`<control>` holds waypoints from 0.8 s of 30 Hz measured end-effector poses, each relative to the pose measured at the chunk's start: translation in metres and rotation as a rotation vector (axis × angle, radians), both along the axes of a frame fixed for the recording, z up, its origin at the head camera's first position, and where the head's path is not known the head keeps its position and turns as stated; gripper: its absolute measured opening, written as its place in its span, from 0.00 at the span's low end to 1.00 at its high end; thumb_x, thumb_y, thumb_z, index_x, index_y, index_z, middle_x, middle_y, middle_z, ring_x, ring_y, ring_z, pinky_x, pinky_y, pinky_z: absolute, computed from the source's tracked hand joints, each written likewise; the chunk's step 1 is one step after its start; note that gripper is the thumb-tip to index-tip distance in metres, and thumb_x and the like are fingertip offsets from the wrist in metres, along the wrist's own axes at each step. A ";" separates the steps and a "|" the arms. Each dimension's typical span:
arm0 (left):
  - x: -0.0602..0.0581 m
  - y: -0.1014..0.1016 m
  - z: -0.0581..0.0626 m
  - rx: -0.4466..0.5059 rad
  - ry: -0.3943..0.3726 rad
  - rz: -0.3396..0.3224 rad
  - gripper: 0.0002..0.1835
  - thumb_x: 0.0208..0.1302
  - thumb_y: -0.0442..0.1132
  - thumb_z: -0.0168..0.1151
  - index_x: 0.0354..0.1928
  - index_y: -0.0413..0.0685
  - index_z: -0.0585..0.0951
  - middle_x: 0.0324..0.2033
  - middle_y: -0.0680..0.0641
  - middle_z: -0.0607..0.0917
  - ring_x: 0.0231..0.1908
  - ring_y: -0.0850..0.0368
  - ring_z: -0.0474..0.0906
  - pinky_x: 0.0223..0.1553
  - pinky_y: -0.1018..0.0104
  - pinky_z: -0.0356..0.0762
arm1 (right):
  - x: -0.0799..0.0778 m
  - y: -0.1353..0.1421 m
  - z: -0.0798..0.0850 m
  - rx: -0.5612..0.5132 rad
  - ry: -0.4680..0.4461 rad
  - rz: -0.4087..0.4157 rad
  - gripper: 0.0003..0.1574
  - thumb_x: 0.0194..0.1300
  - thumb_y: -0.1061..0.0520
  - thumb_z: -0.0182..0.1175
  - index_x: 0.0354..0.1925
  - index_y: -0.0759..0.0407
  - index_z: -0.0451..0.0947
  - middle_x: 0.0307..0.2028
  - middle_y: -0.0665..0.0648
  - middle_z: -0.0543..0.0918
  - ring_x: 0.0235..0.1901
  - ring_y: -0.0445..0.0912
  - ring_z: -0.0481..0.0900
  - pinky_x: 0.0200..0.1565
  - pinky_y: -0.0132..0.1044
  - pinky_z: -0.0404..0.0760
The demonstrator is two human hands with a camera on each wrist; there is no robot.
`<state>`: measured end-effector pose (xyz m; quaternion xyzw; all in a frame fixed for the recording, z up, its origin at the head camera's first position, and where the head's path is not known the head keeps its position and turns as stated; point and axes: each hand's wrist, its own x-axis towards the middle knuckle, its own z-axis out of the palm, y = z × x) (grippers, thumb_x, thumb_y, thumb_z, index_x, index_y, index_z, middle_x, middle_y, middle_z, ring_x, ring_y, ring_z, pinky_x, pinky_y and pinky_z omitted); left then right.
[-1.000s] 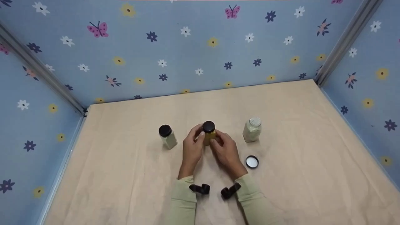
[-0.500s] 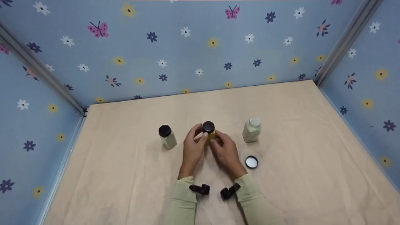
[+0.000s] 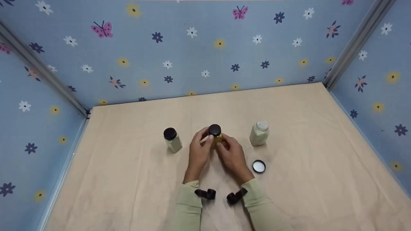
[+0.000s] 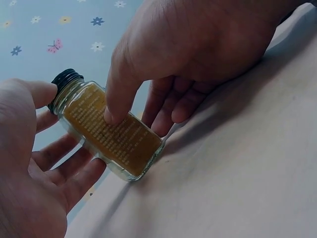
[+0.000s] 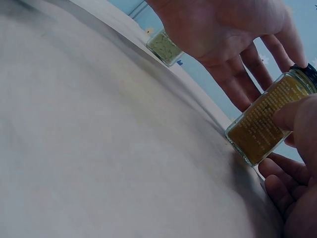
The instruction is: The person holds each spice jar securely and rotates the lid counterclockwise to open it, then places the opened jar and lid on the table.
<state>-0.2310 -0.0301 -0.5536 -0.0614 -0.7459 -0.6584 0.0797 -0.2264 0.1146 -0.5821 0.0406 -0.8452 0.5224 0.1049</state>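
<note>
Between my two hands stands a glass spice jar [image 4: 94, 134] of yellow-brown powder, with pale printed lettering on its side and a black screw cap [image 3: 214, 129] on top. My left hand [image 3: 198, 155] pinches the cap between thumb and forefinger, its other fingers spread beside the glass in the left wrist view. With thumb on the lettered face and fingers on the far side, my right hand [image 3: 232, 155] grips the jar's body. The jar's base is right at the tabletop in both wrist views. In the head view the thumbs partly hide its body.
A black-capped jar [image 3: 175, 145] of pale green contents stands to the left. An uncapped jar [image 3: 258, 136] with pale green contents stands to the right. Nearer me lies a loose black lid [image 3: 259, 166], white inside up. Flower-patterned walls [image 3: 205, 48] enclose the cloth-covered table [image 3: 122, 166].
My left thumb has shifted slightly rightward along the cap's near edge. The capped jar and my right hand stay in place.
</note>
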 end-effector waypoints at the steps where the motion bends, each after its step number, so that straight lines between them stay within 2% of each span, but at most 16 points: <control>1: 0.002 0.000 0.005 -0.002 -0.002 0.002 0.22 0.75 0.38 0.57 0.67 0.42 0.74 0.62 0.41 0.76 0.64 0.47 0.71 0.61 0.55 0.73 | 0.000 0.000 0.000 0.002 -0.003 -0.002 0.28 0.72 0.52 0.62 0.66 0.59 0.75 0.49 0.55 0.82 0.47 0.46 0.79 0.52 0.44 0.77; 6: 0.014 0.001 0.027 0.004 0.022 0.035 0.18 0.74 0.34 0.56 0.63 0.36 0.76 0.58 0.39 0.79 0.62 0.45 0.74 0.60 0.51 0.74 | 0.001 0.000 0.000 -0.005 -0.025 -0.003 0.28 0.71 0.52 0.61 0.66 0.58 0.75 0.48 0.54 0.82 0.45 0.45 0.79 0.51 0.43 0.77; 9: 0.014 0.002 0.029 0.008 0.036 0.044 0.17 0.74 0.33 0.56 0.61 0.34 0.76 0.57 0.38 0.80 0.61 0.45 0.75 0.59 0.51 0.75 | 0.001 0.000 0.001 -0.009 -0.030 -0.006 0.28 0.71 0.52 0.62 0.67 0.58 0.75 0.48 0.54 0.82 0.46 0.45 0.78 0.51 0.43 0.77; 14: -0.001 0.001 0.002 0.030 0.030 0.011 0.23 0.74 0.35 0.58 0.67 0.35 0.71 0.60 0.38 0.78 0.63 0.46 0.73 0.60 0.53 0.74 | 0.000 0.000 0.002 0.000 -0.025 -0.007 0.28 0.71 0.52 0.61 0.66 0.59 0.75 0.50 0.56 0.82 0.47 0.46 0.79 0.53 0.44 0.76; 16: -0.006 0.000 -0.009 0.036 0.027 -0.004 0.25 0.74 0.37 0.59 0.70 0.39 0.70 0.61 0.40 0.76 0.64 0.47 0.72 0.60 0.55 0.74 | 0.000 0.000 0.001 0.001 -0.024 -0.004 0.28 0.71 0.53 0.61 0.66 0.59 0.74 0.50 0.56 0.82 0.48 0.46 0.79 0.53 0.44 0.76; 24: -0.007 0.000 -0.010 -0.041 0.017 -0.021 0.27 0.74 0.44 0.59 0.72 0.53 0.70 0.61 0.47 0.75 0.62 0.54 0.72 0.58 0.60 0.75 | 0.000 0.000 0.002 0.002 -0.031 -0.005 0.29 0.71 0.53 0.61 0.67 0.60 0.74 0.51 0.56 0.82 0.49 0.46 0.79 0.54 0.44 0.77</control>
